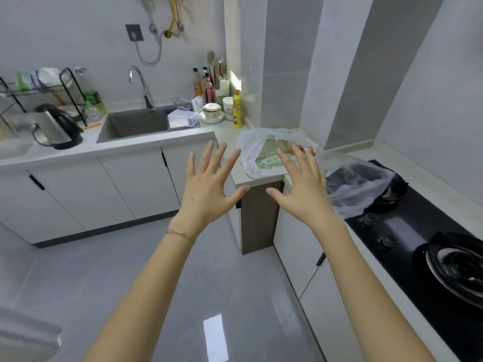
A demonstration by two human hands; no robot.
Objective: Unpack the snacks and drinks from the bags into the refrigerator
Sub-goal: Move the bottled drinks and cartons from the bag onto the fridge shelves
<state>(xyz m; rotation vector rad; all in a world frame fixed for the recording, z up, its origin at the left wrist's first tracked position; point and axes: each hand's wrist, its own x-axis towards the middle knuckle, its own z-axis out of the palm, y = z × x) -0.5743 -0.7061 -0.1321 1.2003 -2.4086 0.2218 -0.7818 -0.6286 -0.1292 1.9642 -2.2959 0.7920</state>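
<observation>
Hovering above the floor in front of the counter (227, 130), both hands are spread wide and hold nothing: the left hand (209, 189) has its fingers fanned and a thin bracelet (180, 233) on the wrist, and the right hand (303, 190) is beside it, the thumbs pointing to each other. A white plastic bag (257, 155) with green print lies on the corner of the counter, its mouth open, and an orange packet (303, 148) shows inside. The right hand is in front of this bag; whether it touches the bag cannot be told. A second, clear plastic bag (360, 186) with dark contents lies just beside, partly on the black gas stove (418, 231). Further left are the sink (133, 124) and an electric kettle (56, 126).
</observation>
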